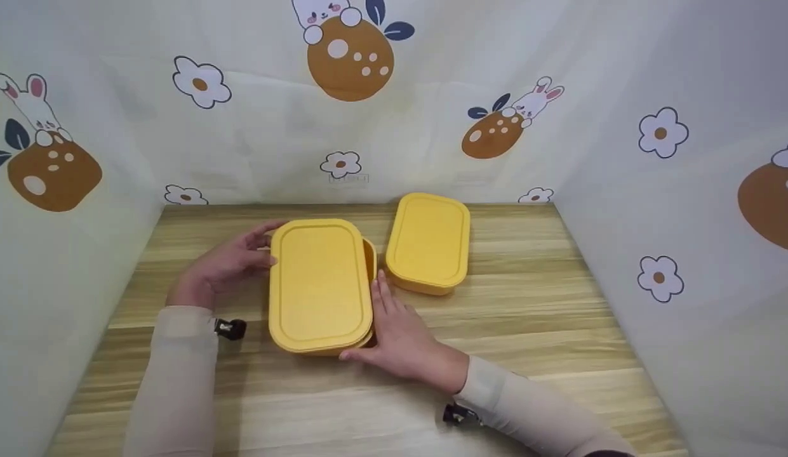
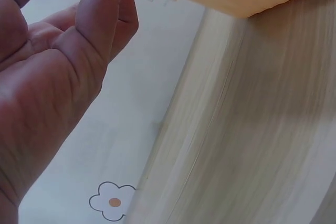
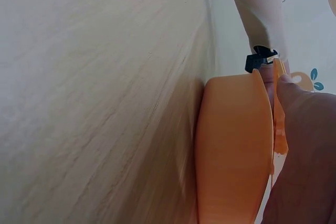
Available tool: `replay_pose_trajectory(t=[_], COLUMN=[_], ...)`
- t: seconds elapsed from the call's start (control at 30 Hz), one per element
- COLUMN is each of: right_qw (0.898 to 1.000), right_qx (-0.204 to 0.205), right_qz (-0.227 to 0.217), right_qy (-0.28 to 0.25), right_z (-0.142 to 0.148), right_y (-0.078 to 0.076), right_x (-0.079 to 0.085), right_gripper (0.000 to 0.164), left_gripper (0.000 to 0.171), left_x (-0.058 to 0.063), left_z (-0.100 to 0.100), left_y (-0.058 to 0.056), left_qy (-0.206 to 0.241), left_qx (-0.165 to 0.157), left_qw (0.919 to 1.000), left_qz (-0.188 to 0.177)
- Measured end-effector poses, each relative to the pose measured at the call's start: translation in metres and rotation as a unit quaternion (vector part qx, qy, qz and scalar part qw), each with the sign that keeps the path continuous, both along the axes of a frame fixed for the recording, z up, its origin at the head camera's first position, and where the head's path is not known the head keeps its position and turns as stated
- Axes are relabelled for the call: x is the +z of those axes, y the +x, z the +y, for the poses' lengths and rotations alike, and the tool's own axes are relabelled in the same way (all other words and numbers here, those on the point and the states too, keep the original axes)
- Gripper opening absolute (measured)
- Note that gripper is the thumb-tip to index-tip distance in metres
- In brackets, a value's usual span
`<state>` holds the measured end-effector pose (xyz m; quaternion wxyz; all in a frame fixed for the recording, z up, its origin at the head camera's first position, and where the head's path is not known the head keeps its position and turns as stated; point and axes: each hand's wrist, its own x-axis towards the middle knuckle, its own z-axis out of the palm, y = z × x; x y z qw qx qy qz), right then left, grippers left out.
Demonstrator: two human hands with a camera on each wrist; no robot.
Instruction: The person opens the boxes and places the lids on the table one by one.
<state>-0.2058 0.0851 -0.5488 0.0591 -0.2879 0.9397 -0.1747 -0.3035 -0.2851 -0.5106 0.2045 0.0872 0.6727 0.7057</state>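
Back wall, left wall, right wall: pale, creamy-white sheet, soft folds. Pictures on them: white bunnies hugging brown fruits with dark blue leaves. White flowers too, brown middles, dark outlines. Top bunny cut off by view's edge; big fruit on right wall cut off too. Wood-look table top between walls, light and darker brown stripes. Pale shine near front. Right wall greyer up high.
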Motion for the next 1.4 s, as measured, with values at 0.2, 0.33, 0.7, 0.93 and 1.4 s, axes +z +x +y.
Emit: replay_pose_trajectory(t=[0.2, 0.33, 0.7, 0.93, 1.4], right_qw=[1.000, 1.000, 1.000, 1.000, 1.000], right_qx=[-0.009, -0.015, -0.016, -0.006, 0.012], right_qz=[-0.008, -0.012, -0.024, -0.023, -0.021], right_qy=[0.001, 0.005, 0.012, 0.011, 0.000], right_z=[-0.008, -0.010, -0.007, -0.001, 0.008], right_y=[-0.005, -0.006, -0.007, -0.011, -0.014], right_x=[0.001, 0.000, 0.000, 0.002, 0.001], right_gripper=[0.146, 0.147, 0.144, 0.143, 0.143], left_gripper=[0.087, 0.088, 0.088, 0.085, 0.077], left_x=[0.003, 0.004, 0.007, 0.005, 0.005], left_z=[-0.008, -0.013, -0.025, -0.035, -0.050], left_y=[0.005, 0.008, 0.015, 0.017, 0.021], left_qy=[-0.004, 0.002, -0.011, 0.024, 0.102], left_qx=[0.016, 0.023, 0.048, 0.052, 0.060], left_qw=[0.9998, 0.9997, 0.9987, 0.9979, 0.9923], left_qz=[0.007, 0.011, 0.014, 0.032, 0.037])
